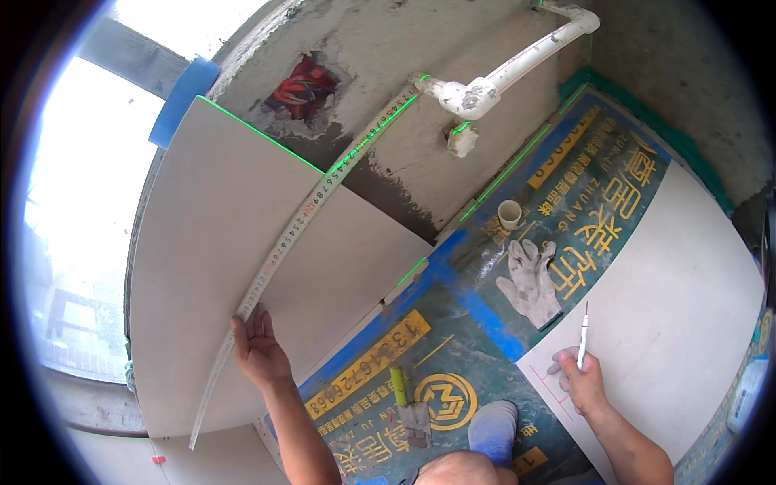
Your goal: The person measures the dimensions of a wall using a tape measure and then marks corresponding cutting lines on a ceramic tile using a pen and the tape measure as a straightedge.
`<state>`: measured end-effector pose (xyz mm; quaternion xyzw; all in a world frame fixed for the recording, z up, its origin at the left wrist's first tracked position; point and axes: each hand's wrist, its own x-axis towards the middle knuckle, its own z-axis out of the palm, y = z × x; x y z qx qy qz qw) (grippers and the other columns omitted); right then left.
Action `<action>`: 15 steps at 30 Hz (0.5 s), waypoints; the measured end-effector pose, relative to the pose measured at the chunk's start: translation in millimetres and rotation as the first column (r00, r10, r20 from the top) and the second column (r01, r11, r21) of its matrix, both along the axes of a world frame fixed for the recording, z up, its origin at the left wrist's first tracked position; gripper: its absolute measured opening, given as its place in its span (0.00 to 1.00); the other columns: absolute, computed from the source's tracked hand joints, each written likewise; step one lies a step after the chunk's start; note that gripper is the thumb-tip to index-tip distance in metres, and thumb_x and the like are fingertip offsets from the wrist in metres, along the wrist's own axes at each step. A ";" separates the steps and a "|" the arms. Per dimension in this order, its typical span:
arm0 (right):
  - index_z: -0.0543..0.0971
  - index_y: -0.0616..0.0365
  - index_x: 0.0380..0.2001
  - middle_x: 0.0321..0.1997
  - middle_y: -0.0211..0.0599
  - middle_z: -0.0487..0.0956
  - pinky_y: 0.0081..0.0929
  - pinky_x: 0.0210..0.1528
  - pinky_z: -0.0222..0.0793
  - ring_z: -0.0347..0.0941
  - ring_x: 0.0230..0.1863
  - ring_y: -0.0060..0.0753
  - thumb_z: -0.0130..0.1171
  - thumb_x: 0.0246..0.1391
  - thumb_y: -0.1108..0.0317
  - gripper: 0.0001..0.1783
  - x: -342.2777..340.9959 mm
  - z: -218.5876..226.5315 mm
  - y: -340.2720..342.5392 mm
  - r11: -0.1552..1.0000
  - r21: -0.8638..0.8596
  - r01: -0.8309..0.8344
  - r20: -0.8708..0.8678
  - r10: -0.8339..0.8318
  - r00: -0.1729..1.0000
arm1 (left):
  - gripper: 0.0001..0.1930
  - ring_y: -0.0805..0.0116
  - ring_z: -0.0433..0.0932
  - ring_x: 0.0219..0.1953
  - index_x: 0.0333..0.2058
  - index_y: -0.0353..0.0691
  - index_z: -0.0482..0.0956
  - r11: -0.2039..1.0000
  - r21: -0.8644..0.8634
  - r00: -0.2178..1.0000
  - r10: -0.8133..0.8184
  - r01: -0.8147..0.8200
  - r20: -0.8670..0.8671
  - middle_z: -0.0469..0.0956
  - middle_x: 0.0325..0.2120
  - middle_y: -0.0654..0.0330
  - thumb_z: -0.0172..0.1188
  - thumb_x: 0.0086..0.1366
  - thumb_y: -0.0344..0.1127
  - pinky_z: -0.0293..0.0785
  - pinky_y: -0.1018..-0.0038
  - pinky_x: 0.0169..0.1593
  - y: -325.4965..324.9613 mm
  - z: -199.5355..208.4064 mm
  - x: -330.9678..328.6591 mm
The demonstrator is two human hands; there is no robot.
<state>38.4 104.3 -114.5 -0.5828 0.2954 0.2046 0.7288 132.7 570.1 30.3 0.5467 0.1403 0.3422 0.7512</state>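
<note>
A bare knee (458, 470) at the lower edge lies nearest the camera. The left grip (260, 352) is closed, with a measuring tape (293, 231) pinched between thumb and fingers. The tape slants across the upright white panel (202, 210); its upper end reaches the wall beside the white pipe (529, 61), and its lower end hangs below the hand. The right grip (586, 388) is closed around a slim white pen (583, 341), tip upward, above the corner of the lower white panel (671, 283), near red marks (552, 394).

Containers: a short white cup-like cylinder (509, 213) stands mouth up on the green floor covering (467, 349); its contents cannot be made out. A wall recess (302, 87) contains bundled, mostly red wires. A grey glove (530, 283) lies near the cylinder, and a scraper (416, 422) with a yellow-green handle lies between the forearms.

Pose: the left forearm rises from the lower edge, fingers upward; the right forearm angles up and leftward, fingers curled.
</note>
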 end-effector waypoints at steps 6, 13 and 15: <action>0.75 0.62 0.36 0.26 0.38 0.78 0.16 0.17 0.54 0.57 0.15 0.16 0.51 0.65 0.65 0.10 -0.5 -1.3 0.1 1.000 -0.003 -0.006 -0.001 0.006 1.000 | 0.16 0.62 0.79 0.44 0.45 0.33 0.73 1.000 0.013 1.000 0.011 -0.011 -0.005 0.80 0.41 0.52 0.55 0.69 0.41 0.74 0.68 0.53 -0.9 1.4 0.5; 0.75 0.62 0.36 0.26 0.38 0.78 0.16 0.17 0.55 0.57 0.16 0.15 0.51 0.66 0.63 0.12 -0.6 -1.4 -0.1 1.000 -0.004 -0.017 -0.002 0.017 1.000 | 0.16 0.62 0.78 0.45 0.44 0.33 0.73 1.000 0.022 1.000 0.007 -0.007 0.001 0.79 0.41 0.51 0.56 0.69 0.41 0.74 0.69 0.53 -2.3 2.4 0.1; 0.75 0.62 0.36 0.26 0.38 0.78 0.16 0.17 0.55 0.57 0.16 0.15 0.51 0.66 0.63 0.12 -0.7 -1.7 -0.5 1.000 -0.002 -0.017 -0.003 0.017 1.000 | 0.16 0.62 0.78 0.45 0.44 0.33 0.73 0.999 0.030 1.000 0.016 -0.016 -0.002 0.79 0.41 0.51 0.56 0.69 0.41 0.74 0.69 0.53 -3.0 2.6 0.4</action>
